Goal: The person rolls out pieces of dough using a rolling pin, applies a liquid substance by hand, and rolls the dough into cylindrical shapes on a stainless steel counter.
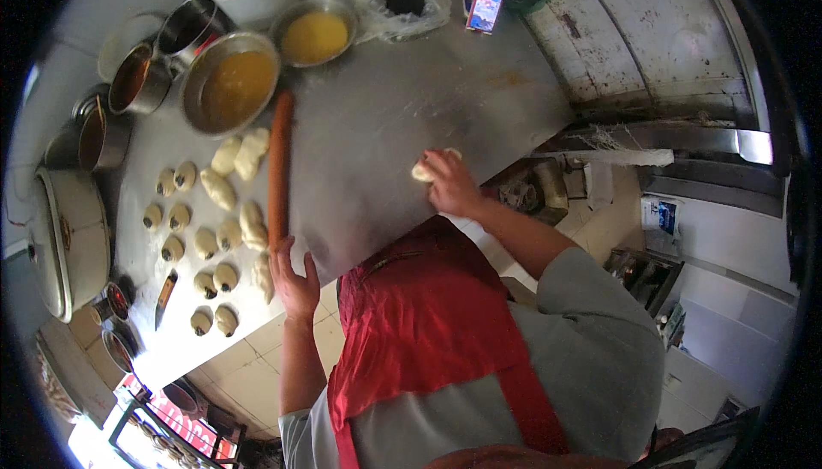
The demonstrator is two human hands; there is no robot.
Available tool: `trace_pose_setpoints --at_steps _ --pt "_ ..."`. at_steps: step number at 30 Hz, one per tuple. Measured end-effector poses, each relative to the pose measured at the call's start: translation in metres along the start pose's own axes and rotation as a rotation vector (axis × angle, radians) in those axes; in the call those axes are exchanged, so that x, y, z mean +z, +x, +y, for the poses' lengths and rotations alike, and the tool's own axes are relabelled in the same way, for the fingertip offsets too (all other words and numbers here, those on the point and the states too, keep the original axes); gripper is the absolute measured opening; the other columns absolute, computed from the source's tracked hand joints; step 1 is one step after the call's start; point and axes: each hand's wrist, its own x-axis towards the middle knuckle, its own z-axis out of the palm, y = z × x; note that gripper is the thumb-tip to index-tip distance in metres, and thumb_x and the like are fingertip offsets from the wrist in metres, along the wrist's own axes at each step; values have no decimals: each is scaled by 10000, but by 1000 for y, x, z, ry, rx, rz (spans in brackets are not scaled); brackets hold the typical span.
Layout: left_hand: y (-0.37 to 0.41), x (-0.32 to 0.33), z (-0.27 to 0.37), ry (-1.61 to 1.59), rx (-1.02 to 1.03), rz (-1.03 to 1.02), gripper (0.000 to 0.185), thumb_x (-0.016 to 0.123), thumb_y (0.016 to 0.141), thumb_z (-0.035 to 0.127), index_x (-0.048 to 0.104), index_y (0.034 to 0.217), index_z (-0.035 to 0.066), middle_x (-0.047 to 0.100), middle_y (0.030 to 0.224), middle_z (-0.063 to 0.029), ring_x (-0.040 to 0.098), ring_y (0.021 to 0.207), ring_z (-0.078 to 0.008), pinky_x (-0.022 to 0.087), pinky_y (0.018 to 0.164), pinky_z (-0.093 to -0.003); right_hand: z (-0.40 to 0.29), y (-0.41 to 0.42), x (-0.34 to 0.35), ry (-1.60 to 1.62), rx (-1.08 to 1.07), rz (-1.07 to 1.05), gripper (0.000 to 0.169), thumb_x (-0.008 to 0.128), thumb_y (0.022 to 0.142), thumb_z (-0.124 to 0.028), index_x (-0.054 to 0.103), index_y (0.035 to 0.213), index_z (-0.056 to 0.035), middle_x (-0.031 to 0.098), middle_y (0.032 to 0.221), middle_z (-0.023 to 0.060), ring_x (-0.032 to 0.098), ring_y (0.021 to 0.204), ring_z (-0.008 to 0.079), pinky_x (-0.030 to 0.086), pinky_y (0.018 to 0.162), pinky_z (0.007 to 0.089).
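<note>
On the metal worktop [359, 141], a wooden rolling pin [279, 167] lies lengthwise, with my left hand [295, 279] at its near end, thumb apart; whether the fingers grip it is hard to tell. My right hand [449, 183] presses on a small piece of pale dough [422, 172] near the right edge of the worktop. Left of the rolling pin lie several elongated dough pieces [218, 189] and several small round filled dough pieces [184, 175] with dark filling showing. A knife with a wooden handle [167, 290] rests beside them.
A metal bowl of yellowish liquid [236, 90] and a smaller bowl with yellow contents [316, 37] stand at the back. Metal pots [138, 80] line the left side near a large lidded pot [77, 244]. A plastic bag [427, 9] and a lit phone [486, 8] lie at the far edge.
</note>
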Motion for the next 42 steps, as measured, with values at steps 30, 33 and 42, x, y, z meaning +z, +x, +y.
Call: trace_pose_setpoints --at_steps 30,33,42 --pt "5 21 35 -195 184 -119 344 645 891 29 576 1223 -31 621 1198 -187 607 1085 -336 531 839 -406 -28 113 47 -151 210 27 680 410 997 -546 380 1502 -92 253 1605 155 253 1465 383 179 1168 618" --pt "-22 -37 -15 -232 160 -130 329 639 882 -7 582 1205 -23 625 1180 -176 610 1059 -331 518 845 -411 -53 86 56 -164 364 51 660 416 1000 -542 393 1491 -102 273 1592 159 269 1453 380 189 1174 585" --pt "-85 -153 -135 -243 -67 -15 291 639 892 -2 593 1178 -24 635 1152 -135 617 1041 -259 502 852 -358 -105 40 56 -239 399 -97 366 588 900 -181 599 1256 -97 568 1256 130 523 1188 355 394 1030 519"
